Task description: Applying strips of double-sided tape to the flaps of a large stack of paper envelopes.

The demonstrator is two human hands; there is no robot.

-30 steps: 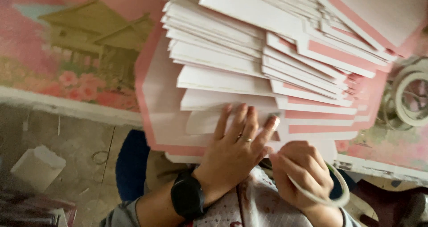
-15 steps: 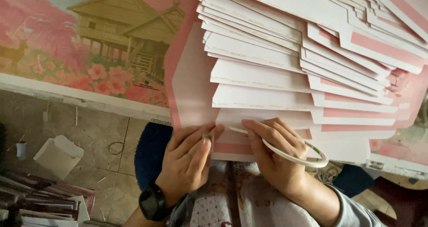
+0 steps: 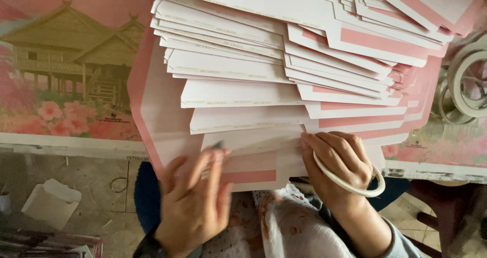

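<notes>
A fanned stack of white and pink card sheets (image 3: 284,70) lies across the table, overlapping step by step toward me. My left hand (image 3: 195,202) rests flat on the nearest sheet (image 3: 243,159) at the table's near edge, fingers spread and slightly blurred. My right hand (image 3: 337,164) presses its fingertips on the same sheet's right part. A white tape ring (image 3: 355,187) hangs around that hand, held against the palm. A black watch (image 3: 147,248) sits on my left wrist.
A pink tablecloth printed with a wooden house and flowers (image 3: 66,70) covers the table. Several white tape rolls (image 3: 469,83) lie at the right edge. On the floor to the left are a white box (image 3: 50,202) and stacked papers (image 3: 45,243).
The view has shifted closer over the stack. My left hand slid right along the nearest sheet, and my right hand with the tape ring moved right too.
</notes>
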